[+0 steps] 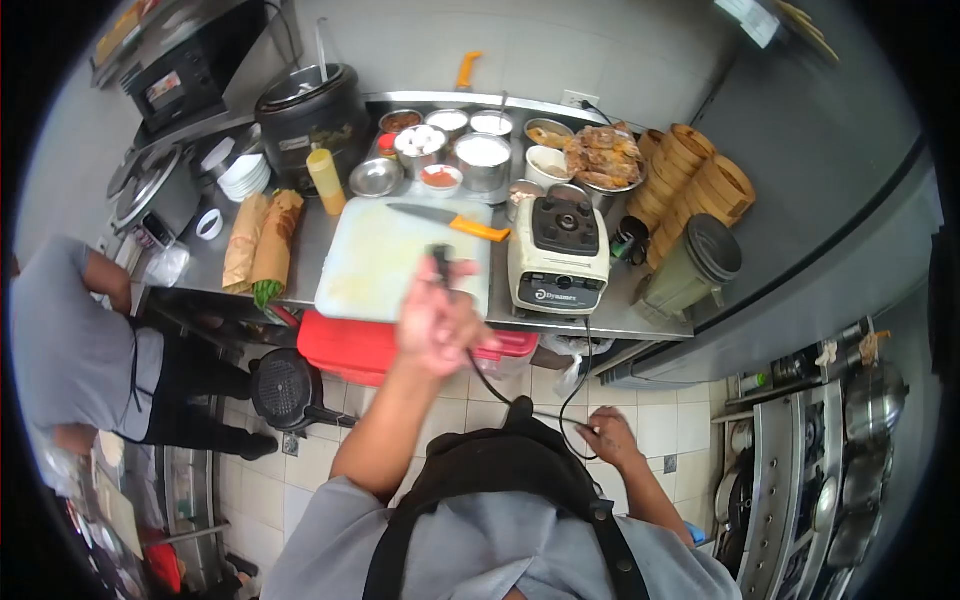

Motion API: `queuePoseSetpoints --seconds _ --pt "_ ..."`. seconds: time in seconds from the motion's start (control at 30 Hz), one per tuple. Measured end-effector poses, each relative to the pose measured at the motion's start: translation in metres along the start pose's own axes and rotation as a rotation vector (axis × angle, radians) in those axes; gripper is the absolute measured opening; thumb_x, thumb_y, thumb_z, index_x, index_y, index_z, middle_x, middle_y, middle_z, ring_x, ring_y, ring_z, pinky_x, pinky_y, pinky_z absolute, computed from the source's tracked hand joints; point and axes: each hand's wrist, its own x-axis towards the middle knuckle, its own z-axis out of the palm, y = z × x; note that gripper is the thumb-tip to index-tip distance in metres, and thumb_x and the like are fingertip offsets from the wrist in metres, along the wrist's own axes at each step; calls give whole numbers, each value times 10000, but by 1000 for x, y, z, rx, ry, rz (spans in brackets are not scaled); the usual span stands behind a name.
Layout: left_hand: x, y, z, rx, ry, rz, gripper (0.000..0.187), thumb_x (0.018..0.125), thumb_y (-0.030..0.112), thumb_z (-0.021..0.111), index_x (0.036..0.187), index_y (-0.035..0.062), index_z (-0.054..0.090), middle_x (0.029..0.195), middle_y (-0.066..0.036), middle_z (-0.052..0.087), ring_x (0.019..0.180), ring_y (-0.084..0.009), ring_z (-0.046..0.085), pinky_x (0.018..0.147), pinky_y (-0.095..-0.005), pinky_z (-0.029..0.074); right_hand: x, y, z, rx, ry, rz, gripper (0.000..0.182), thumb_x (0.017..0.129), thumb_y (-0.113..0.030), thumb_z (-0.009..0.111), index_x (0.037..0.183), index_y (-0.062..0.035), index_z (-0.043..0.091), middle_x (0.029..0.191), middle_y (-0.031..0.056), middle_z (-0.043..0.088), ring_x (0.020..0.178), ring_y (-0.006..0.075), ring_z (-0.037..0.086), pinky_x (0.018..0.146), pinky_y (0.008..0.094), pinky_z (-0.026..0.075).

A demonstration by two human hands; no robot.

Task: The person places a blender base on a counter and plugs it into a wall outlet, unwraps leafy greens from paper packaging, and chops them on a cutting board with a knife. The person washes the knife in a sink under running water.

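My left hand [440,325] is raised in front of the counter, closed around the black plug [440,262] of a power cord. From it the black power cord [485,380] loops down past my apron and back up to the blender base [556,252], a cream-coloured motor unit without its jug. Low on the right, my right hand [608,437] has its fingers curled on the cord's slack. Behind the left hand lies a white cutting board [365,255], with an orange-handled knife [475,227] across its far right edge.
The blender jug [690,270] stands right of the base, near bamboo steamers [690,185]. Bowls of ingredients [482,160] and a wall outlet [580,100] are behind the board. Wrapped greens [275,245] lie left. A co-worker [85,340] stands at far left, near a black stool [287,388].
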Motion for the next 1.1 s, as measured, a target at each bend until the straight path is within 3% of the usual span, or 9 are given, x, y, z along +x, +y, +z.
queuePoseSetpoints --seconds 0.1,0.2,0.33,0.37,0.47,0.5,0.8,0.93,1.1 --pt "-5 60 28 126 -143 74 655 994 576 205 827 62 575 422 -22 387 340 -173 428 661 -581 556 -17 30 -11 -154 373 187 297 804 -321 712 757 -33 660 973 217 625 895 360 603 784 434 503" --pt "-9 86 50 382 -42 166 673 996 568 204 626 78 479 417 3 364 324 -143 360 438 -347 459 -1 8 -64 -293 274 699 376 874 -391 639 859 -17 674 913 245 638 834 390 633 786 441 504" --pt "5 95 79 549 100 252 576 1033 478 216 986 53 602 425 29 311 318 -101 273 378 -268 345 35 19 -111 223 119 900 653 947 -581 410 850 28 623 678 226 616 592 388 634 739 467 511" --pt "12 101 72 617 -32 265 501 1048 416 238 1186 48 548 498 28 351 373 -90 298 408 -249 334 46 30 -113 442 196 840 609 956 -551 437 908 29 615 664 189 628 543 321 642 592 402 524" --pt "52 88 87 692 201 594 455 1046 375 276 1193 39 544 603 17 411 457 -84 345 454 -235 334 96 11 -147 1023 550 741 487 952 -483 512 963 -5 606 736 119 663 556 189 654 403 256 426" --pt "62 95 80 718 23 552 399 1038 320 311 1220 38 527 706 -1 449 565 -94 397 537 -250 362 112 3 -159 1112 678 664 454 950 -468 532 968 -20 602 759 99 670 553 154 648 369 218 384" --pt "170 72 89 952 194 1082 350 1026 220 431 1346 88 377 844 -52 539 775 -174 512 917 -474 461 228 -39 -308 1204 985 41 384 966 -387 569 759 -63 562 644 -11 557 503 42 446 454 220 340" --pt "201 98 85 1093 -21 1173 360 1025 213 432 1357 86 374 821 -54 515 748 -169 486 798 -410 448 302 -28 -292 788 1251 -303 302 939 -267 634 756 -48 536 607 -35 465 551 67 396 501 227 344" --pt "244 148 87 1083 -154 1223 397 961 164 398 1333 24 406 806 -70 476 740 -172 431 723 -335 364 382 -6 -279 15 1254 -224 218 917 -209 593 818 -16 572 732 144 576 662 307 569 638 402 458"
